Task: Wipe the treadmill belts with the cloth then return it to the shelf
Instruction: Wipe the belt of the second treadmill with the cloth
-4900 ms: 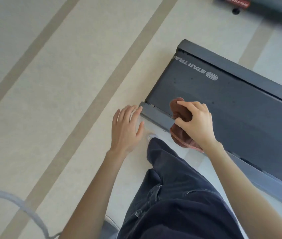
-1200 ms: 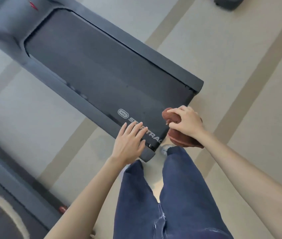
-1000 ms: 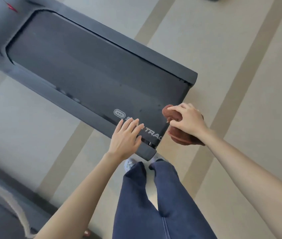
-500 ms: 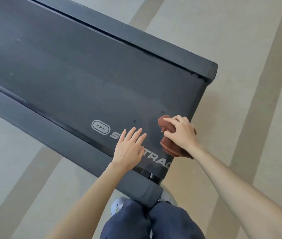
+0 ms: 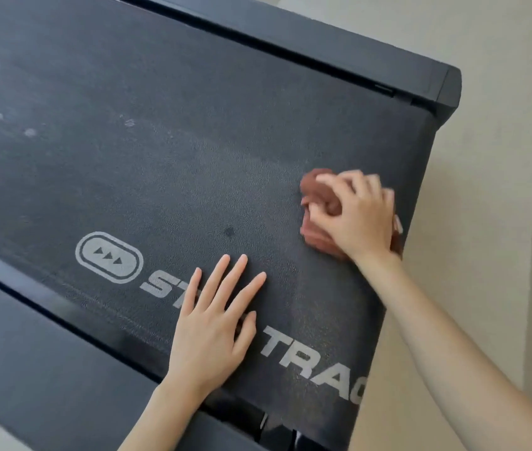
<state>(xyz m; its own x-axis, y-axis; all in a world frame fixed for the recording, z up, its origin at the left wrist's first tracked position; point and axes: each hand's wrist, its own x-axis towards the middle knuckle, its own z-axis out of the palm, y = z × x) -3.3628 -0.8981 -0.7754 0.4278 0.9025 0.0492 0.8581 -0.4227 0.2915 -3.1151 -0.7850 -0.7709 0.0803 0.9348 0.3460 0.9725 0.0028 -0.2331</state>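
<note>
Here the right hand (image 5: 360,219) grips a bunched brown cloth (image 5: 316,209) on the treadmill belt (image 5: 160,141). The left hand (image 5: 212,327) lies flat, fingers straight, covering the near printed logo (image 5: 307,356).

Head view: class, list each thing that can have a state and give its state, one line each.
belt: pale spots on its far left part, one dark spot near the logo.
cloth: bunched, pressed on the belt near its end.
right hand: grips the cloth, fingers curled.
left hand: flat on the belt, fingers straight.
</note>
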